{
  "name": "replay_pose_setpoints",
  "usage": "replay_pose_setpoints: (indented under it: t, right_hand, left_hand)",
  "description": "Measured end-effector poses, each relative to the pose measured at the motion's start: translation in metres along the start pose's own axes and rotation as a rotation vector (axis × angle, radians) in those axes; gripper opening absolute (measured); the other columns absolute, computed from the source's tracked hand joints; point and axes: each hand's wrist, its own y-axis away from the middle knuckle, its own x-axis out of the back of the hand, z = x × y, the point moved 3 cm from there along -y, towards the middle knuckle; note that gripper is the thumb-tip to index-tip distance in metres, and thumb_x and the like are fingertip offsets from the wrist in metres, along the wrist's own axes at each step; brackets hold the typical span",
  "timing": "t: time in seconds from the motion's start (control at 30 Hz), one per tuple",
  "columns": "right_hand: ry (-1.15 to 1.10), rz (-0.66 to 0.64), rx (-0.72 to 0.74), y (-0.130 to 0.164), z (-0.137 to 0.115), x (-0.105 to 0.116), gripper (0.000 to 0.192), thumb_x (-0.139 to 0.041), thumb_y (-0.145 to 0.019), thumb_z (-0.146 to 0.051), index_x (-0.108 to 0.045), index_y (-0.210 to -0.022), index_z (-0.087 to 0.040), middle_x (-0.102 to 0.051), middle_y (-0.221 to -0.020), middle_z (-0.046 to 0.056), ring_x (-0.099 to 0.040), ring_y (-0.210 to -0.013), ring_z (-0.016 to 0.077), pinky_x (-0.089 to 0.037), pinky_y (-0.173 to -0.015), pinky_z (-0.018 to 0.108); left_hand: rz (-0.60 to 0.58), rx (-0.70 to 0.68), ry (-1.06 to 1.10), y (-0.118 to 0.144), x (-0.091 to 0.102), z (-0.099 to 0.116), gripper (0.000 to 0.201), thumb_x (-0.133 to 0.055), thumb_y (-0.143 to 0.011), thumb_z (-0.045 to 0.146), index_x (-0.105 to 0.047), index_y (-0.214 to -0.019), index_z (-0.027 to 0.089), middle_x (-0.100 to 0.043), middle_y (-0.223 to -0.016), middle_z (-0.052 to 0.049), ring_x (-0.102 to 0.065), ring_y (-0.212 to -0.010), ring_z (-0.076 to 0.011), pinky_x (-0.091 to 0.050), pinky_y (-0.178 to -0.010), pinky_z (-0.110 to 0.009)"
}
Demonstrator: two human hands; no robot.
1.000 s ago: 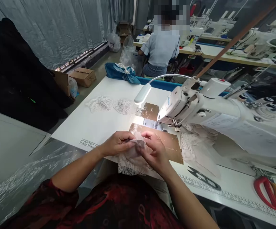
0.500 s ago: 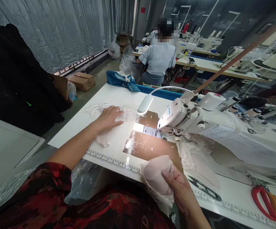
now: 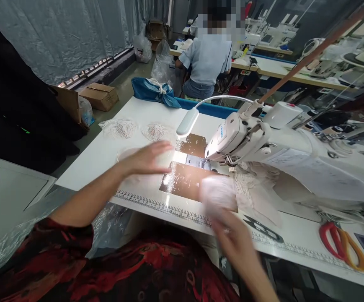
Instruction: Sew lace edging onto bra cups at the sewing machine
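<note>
My right hand (image 3: 233,241), blurred by motion, is shut on a pale padded cup with lace trim (image 3: 217,193), held over the near edge of the brown plate (image 3: 184,180) in front of the sewing machine (image 3: 263,138). Farther left, my left hand (image 3: 145,159) stretches flat over the white table (image 3: 100,163), with a pale piece (image 3: 127,154) showing under it; blur hides whether it grips that piece. Two white lace pieces (image 3: 119,128) (image 3: 156,131) lie beyond the left hand.
The machine's lamp (image 3: 187,121) lights the plate. Pale lace fabric (image 3: 254,191) is heaped under the machine arm. Black snips (image 3: 263,228) and red-and-orange scissors (image 3: 342,243) lie to the right. A person in a light blue shirt (image 3: 208,63) sits at the table behind, near a blue bag (image 3: 153,90).
My hands parted from the cup. The left reached to the far lace pieces, then drew back toward the plate. The right hand lifted the cup toward the machine.
</note>
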Motion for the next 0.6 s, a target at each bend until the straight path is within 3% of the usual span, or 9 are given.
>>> replay_pose_setpoints:
  t: [0.07, 0.13, 0.23, 0.3, 0.37, 0.4, 0.47, 0.53, 0.6]
  right_hand:
    - [-0.06, -0.233, 0.009, -0.021, 0.012, -0.034, 0.019, -0.058, -0.088, -0.037, -0.065, -0.082, -0.02, -0.067, -0.075, 0.002, -0.061, -0.065, 0.0176, -0.049, -0.056, 0.028]
    - [-0.094, -0.203, 0.001, -0.032, 0.014, -0.046, 0.018, -0.058, -0.086, -0.032, -0.061, -0.073, -0.02, -0.064, -0.067, 0.0, -0.058, -0.059, 0.0156, -0.044, -0.053, 0.026]
    - [-0.064, 0.014, 0.121, -0.035, 0.003, -0.03, 0.009, -0.062, -0.08, -0.019, -0.057, -0.074, -0.022, -0.064, -0.072, -0.001, -0.058, -0.063, 0.0147, -0.043, -0.056, 0.025]
    - [-0.037, 0.173, 0.204, -0.033, -0.003, -0.011, 0.016, -0.063, -0.075, -0.013, -0.052, -0.073, -0.024, -0.062, -0.075, -0.001, -0.057, -0.067, 0.0147, -0.043, -0.059, 0.025]
    - [-0.004, 0.283, 0.212, -0.033, -0.003, 0.001, 0.019, -0.064, -0.074, -0.012, -0.049, -0.071, -0.024, -0.059, -0.074, -0.001, -0.056, -0.069, 0.0149, -0.043, -0.062, 0.026]
    - [0.005, 0.294, 0.186, -0.034, -0.001, 0.003, 0.019, -0.065, -0.074, -0.013, -0.049, -0.07, -0.024, -0.059, -0.075, -0.001, -0.056, -0.071, 0.0152, -0.043, -0.063, 0.026]
    - [-0.057, 0.18, 0.084, -0.038, 0.006, -0.002, 0.018, -0.066, -0.075, -0.018, -0.05, -0.068, -0.023, -0.062, -0.083, 0.002, -0.059, -0.078, 0.0164, -0.045, -0.066, 0.027]
    - [-0.226, -0.075, -0.062, -0.041, 0.014, -0.015, 0.015, -0.067, -0.076, -0.025, -0.054, -0.069, -0.021, -0.065, -0.088, 0.003, -0.061, -0.079, 0.0172, -0.047, -0.064, 0.027]
    - [-0.418, -0.329, -0.201, -0.038, 0.02, -0.029, 0.014, -0.07, -0.075, -0.03, -0.06, -0.075, -0.02, -0.067, -0.084, 0.003, -0.062, -0.074, 0.0172, -0.049, -0.062, 0.027]
  left_hand:
    - [-0.198, -0.2, 0.268, 0.015, -0.03, 0.043, 0.083, -0.076, -0.07, 0.045, -0.04, -0.142, 0.021, -0.047, -0.143, -0.011, -0.047, -0.128, -0.0282, -0.039, -0.105, -0.038]
    - [-0.299, -0.251, 0.389, 0.028, -0.056, 0.067, 0.068, -0.073, -0.071, 0.03, -0.048, -0.134, 0.019, -0.06, -0.126, -0.01, -0.059, -0.109, -0.0249, -0.047, -0.092, -0.032]
    - [-0.062, -0.024, 0.393, 0.04, -0.072, 0.061, 0.03, -0.06, -0.074, 0.015, -0.062, -0.104, 0.017, -0.066, -0.091, -0.003, -0.061, -0.079, -0.0172, -0.047, -0.071, -0.026]
    - [0.103, 0.123, 0.332, 0.047, -0.071, 0.045, 0.018, -0.055, -0.074, 0.012, -0.063, -0.09, 0.016, -0.063, -0.082, -0.002, -0.057, -0.074, -0.016, -0.044, -0.067, -0.026]
    - [0.123, 0.208, 0.365, 0.054, -0.069, 0.035, 0.011, -0.054, -0.078, 0.016, -0.063, -0.084, 0.015, -0.062, -0.079, -0.002, -0.056, -0.072, -0.0158, -0.043, -0.065, -0.025]
    - [0.056, 0.222, 0.466, 0.056, -0.071, 0.034, 0.012, -0.053, -0.082, 0.021, -0.063, -0.083, 0.014, -0.062, -0.076, -0.003, -0.056, -0.069, -0.0153, -0.042, -0.061, -0.025]
    - [-0.21, 0.177, 0.795, 0.061, -0.076, 0.045, 0.03, -0.047, -0.091, 0.036, -0.064, -0.085, 0.012, -0.064, -0.075, -0.006, -0.058, -0.064, -0.0145, -0.044, -0.056, -0.024]
    - [-0.466, 0.065, 1.091, 0.067, -0.079, 0.064, 0.041, -0.045, -0.093, 0.048, -0.063, -0.107, 0.013, -0.068, -0.089, -0.01, -0.063, -0.068, -0.0155, -0.047, -0.056, -0.024]
    - [-0.522, 0.002, 1.157, 0.07, -0.078, 0.077, 0.058, -0.054, -0.089, 0.049, -0.043, -0.139, 0.021, -0.066, -0.104, -0.012, -0.064, -0.075, -0.0156, -0.05, -0.061, -0.025]
